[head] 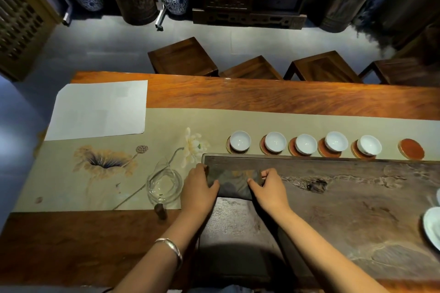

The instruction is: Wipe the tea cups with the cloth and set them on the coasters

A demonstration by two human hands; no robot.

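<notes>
Head view: both hands (234, 185) grip folded cloth (234, 183) between them; cups (305, 144) beyond.

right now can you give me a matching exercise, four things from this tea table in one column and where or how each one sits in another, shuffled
Things:
1. glass pitcher
2. white sheet of paper
3. rightmost coaster
4. folded cloth

Places or states:
A. bare, no cup on it
B. held between the left hand and right hand
C. far left corner of the table runner
D. just left of the left hand

Pairs: 1-D, 2-C, 3-A, 4-B
</notes>
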